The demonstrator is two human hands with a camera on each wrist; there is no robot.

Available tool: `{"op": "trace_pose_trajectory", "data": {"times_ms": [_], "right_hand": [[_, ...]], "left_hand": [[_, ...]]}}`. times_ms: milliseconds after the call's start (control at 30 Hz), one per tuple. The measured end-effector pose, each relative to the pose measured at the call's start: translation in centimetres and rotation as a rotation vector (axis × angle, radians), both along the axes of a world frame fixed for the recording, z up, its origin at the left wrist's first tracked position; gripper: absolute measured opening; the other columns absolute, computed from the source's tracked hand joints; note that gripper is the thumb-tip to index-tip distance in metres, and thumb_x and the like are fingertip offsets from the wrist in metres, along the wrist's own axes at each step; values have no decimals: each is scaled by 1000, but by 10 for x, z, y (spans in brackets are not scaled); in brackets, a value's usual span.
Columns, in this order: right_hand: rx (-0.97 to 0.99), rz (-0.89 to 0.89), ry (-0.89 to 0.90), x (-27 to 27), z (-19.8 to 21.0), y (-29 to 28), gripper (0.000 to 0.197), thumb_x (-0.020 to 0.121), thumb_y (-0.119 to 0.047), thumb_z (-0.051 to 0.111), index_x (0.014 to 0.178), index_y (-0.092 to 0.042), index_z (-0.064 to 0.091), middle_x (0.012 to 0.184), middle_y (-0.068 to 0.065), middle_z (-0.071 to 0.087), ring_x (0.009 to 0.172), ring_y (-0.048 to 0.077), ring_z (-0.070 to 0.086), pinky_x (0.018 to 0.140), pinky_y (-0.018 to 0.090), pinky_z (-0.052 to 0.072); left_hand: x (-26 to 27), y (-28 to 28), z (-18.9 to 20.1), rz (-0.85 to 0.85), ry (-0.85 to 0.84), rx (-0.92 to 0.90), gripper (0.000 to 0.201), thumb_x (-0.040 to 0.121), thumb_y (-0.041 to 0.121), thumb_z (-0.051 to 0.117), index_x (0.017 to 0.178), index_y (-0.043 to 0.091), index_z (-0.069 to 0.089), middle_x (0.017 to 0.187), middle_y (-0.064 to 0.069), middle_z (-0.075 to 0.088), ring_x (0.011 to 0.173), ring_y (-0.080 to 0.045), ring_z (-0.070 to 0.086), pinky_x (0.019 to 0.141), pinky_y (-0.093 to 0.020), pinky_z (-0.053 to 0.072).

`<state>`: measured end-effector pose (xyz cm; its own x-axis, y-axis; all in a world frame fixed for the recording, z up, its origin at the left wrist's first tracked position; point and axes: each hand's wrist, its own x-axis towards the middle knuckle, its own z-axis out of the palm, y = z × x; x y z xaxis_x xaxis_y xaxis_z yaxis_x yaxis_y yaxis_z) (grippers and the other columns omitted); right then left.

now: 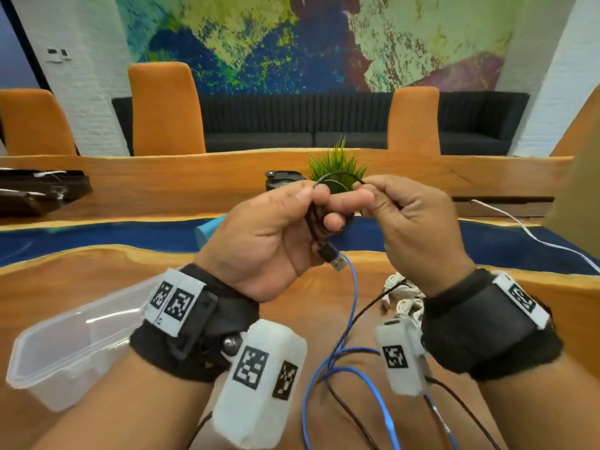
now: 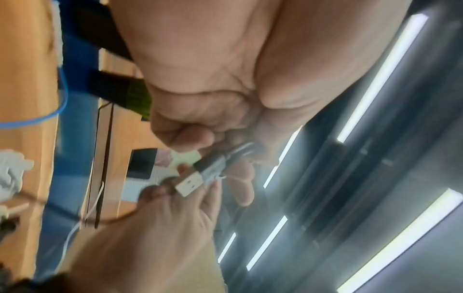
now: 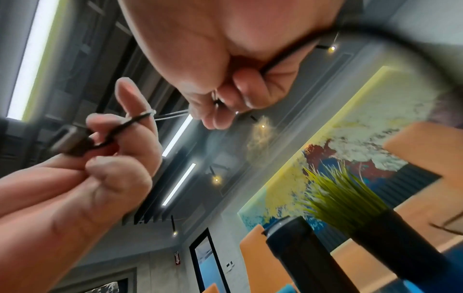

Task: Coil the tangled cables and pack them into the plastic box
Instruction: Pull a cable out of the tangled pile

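Both hands are raised above the wooden table [image 1: 81, 287]. My left hand [image 1: 292, 219] grips a black USB cable [image 1: 337, 174] near its plug [image 1: 331, 256], which hangs below the fist; the plug [image 2: 194, 179] shows close up in the left wrist view. My right hand [image 1: 393, 209] pinches the same cable [image 3: 288, 57] a short way along, and a small loop arches between the two hands. A blue cable [image 1: 352, 306] and further black cable [image 1: 367, 310] lie tangled on the table below. The clear plastic box [image 1: 68, 345] stands open at the lower left.
A white bundled cable [image 1: 401, 293] lies under my right wrist. A potted green plant [image 1: 337, 167] and a dark cylinder [image 1: 282, 181] stand behind my hands. A white cord [image 1: 519, 225] runs across the right side. Orange chairs [image 1: 165, 108] line the far edge.
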<state>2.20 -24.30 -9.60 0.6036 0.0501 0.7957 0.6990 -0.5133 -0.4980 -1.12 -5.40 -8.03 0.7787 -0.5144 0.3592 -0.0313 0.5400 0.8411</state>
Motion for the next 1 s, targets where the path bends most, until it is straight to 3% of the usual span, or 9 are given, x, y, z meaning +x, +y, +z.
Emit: {"op": "trace_pose_trajectory", "data": {"times_ms": [133,267,367,467,533,667,800,900,1000], "right_hand": [[-392,53,205,-10,-1,6,17,97,-27,56,104,-22,71,87,-7,67,84,13,60,76,40,50],[-649,20,55,-29,16,11,16,94,-31,55,90,-25,70,77,-9,59,74,13,56,66,42,49],[-599,-6,-68,-34,25,7,17,88,-31,56,82,-27,71,70,-10,56,66,14,54,57,41,48],[-441,-22,-132,-33,32,-2,12,84,-30,67,85,-23,77,75,-8,64,70,9,58,63,34,50],[-337,-52,-193,-32,38,-10,9,84,-26,71,84,-19,77,75,-7,65,71,8,58,65,31,48],[-184,-103,-236,-21,35,-20,10,90,-22,70,91,-16,77,81,-1,69,78,15,62,70,35,50],[-110,-62,-73,-9,15,-10,15,95,-28,58,94,-24,73,82,-1,68,81,17,62,72,42,51],[-375,37,214,-13,9,-2,13,98,-32,53,97,-29,66,82,-9,65,78,11,58,73,43,50],[-694,77,279,-29,17,7,16,98,-38,50,96,-29,63,83,-11,61,79,7,56,74,39,50]], "left_hand": [[8,3,2,186,-66,-76,26,103,19,32,97,14,57,135,-14,61,105,-15,66,84,-37,52],[13,1,-8,665,-545,507,26,99,22,41,112,13,62,138,1,59,126,-8,56,103,-37,47],[12,-4,-14,744,-773,796,26,99,26,43,112,12,61,136,8,58,125,3,52,102,-27,46],[12,1,-11,693,-742,814,14,102,20,46,98,17,59,112,21,64,100,15,55,84,-10,43],[13,6,-10,651,-709,832,16,102,20,46,97,20,61,98,24,66,85,12,55,75,-11,42],[6,5,-9,331,-511,702,22,99,23,43,95,21,64,119,1,70,83,-22,58,66,-30,49],[-3,-5,-1,70,-132,191,28,94,25,46,85,22,71,120,-17,66,75,-9,54,66,-25,41],[2,1,6,197,-49,-21,25,95,24,45,90,17,68,129,-14,65,87,-11,64,78,-34,45],[10,9,2,554,-339,346,21,96,24,44,101,14,61,132,4,65,117,-10,61,100,-45,47]]}}
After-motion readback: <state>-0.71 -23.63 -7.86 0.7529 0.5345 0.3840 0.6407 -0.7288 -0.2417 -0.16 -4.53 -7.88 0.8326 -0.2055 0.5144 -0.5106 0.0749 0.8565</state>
